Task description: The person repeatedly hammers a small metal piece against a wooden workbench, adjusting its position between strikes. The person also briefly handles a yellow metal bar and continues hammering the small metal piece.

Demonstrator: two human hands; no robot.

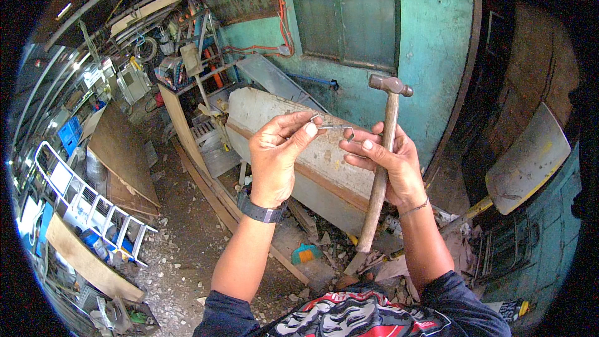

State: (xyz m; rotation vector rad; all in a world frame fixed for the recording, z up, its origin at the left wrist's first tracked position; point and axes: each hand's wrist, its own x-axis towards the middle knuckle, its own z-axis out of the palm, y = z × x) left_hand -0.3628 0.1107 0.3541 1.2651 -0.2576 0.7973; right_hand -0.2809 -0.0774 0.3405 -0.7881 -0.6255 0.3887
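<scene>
A thin bent piece of metal wire point(331, 126) lies crosswise between the two hands, its long axis running nearly level from one thumb to the other. The left hand point(277, 150) pinches the left end of the wire between thumb and forefinger, the thumbnail turned up toward the camera, the other fingers curled loosely behind. The right hand point(384, 162) takes the right end, where the wire kinks into a small hook, with the tips of its thumb and forefinger. That same right hand also clamps a hammer point(382, 162) against its palm with the remaining fingers; the wooden handle stands almost upright, tilted slightly, with the steel head above the hand and the butt end hanging below the wrist.

So the wire sits just ahead of both hands' fingertips, held up in the air at chest height, touching both. Neither hand is clearly nearer; each holds one end. The hammer's handle crosses behind the wire's right end, roughly square to it. A dark watch point(262, 212) wraps the left wrist.
</scene>
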